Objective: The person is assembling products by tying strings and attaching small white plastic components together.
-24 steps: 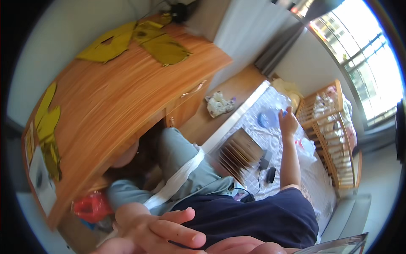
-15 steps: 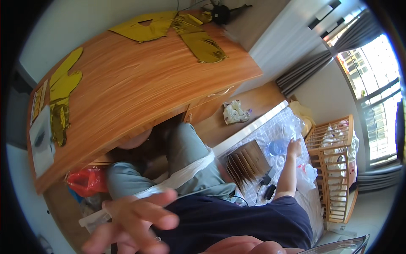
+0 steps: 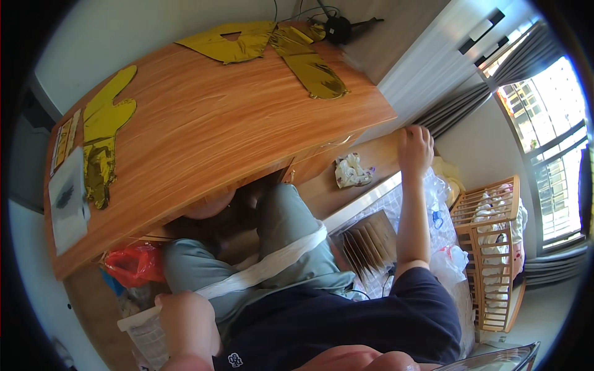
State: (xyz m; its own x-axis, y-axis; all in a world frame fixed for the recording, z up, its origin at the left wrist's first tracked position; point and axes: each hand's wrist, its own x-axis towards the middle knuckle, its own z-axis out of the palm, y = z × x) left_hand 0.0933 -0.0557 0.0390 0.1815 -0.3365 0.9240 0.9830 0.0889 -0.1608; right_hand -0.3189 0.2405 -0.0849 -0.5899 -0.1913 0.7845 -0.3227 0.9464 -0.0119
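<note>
Wooden desk [image 3: 204, 130] fills the upper left, gold foil balloons [image 3: 105, 139] flat on it. Right hand [image 3: 414, 148], fingers spread, rests on the desk's corner at center right, likely bracing. Left hand [image 3: 182, 315] pinches a clear bag [image 3: 148, 340], lower left.

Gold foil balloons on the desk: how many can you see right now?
3. One gold foil balloon lies flat at the desk's left side, one at the far edge, one beside it toward the right corner. None looks hidden.

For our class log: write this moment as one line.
left hand: grips white strip | right hand: on low shelf | wooden desk: gold foil balloons
</note>
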